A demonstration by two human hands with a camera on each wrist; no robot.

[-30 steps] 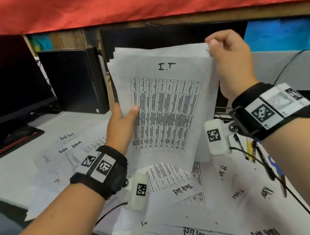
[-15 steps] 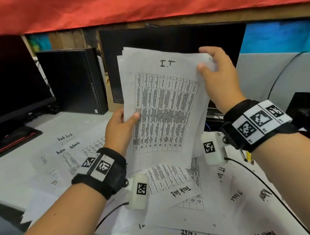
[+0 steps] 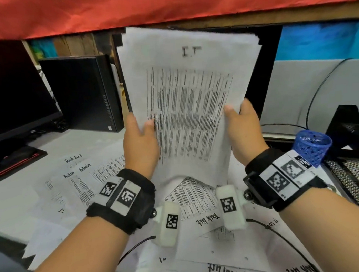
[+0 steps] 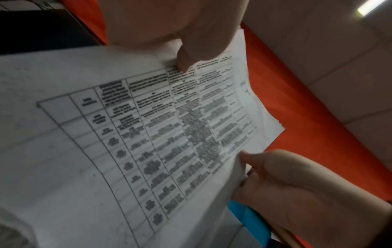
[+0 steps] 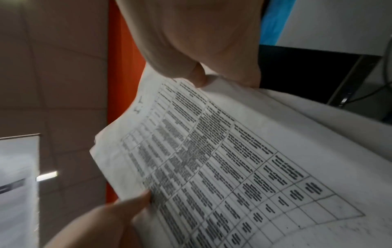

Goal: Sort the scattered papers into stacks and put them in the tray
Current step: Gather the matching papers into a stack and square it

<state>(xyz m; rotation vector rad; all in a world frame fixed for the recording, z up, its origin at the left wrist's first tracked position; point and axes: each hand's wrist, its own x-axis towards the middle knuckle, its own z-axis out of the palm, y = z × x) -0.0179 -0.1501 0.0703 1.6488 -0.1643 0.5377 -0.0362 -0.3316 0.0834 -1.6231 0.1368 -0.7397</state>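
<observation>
Both hands up, holding stack (image 3: 190, 105) upright above desk (image 3: 17, 194). Left hand (image 3: 140, 147) grips left edge, thumb on front sheet, fingers behind. Right hand (image 3: 245, 131) grips right edge the same way, thumb on front, fingers behind. Both grips sit low on the stack, roughly level with each other. Top sheet marked "I.T" over a printed table, text blurred. Several sheets in the stack, upper edges fanned slightly, not flush. Stack's bottom edge hangs clear of loose papers (image 3: 202, 200) on desk. Loose papers overlap across desk below and around the wrists, some marked "Task list", some "Admin" (image 3: 85, 168), one lower sheet upside down. Black mesh tray (image 3: 353, 179) at right edge of desk, well apart from stack; contents not visible. Blue mesh cup (image 3: 312, 150) just beside tray, behind right wrist. Monitor (image 3: 12, 94) far left, black PC box (image 3: 82, 93) next to it, second dark screen (image 3: 265, 70) behind stack. Red cloth (image 3: 165, 5) overhead. Wrist views: left thumb (image 4: 186, 62) pressed on table print, right thumb (image 5: 199, 75) on opposite edge.
</observation>
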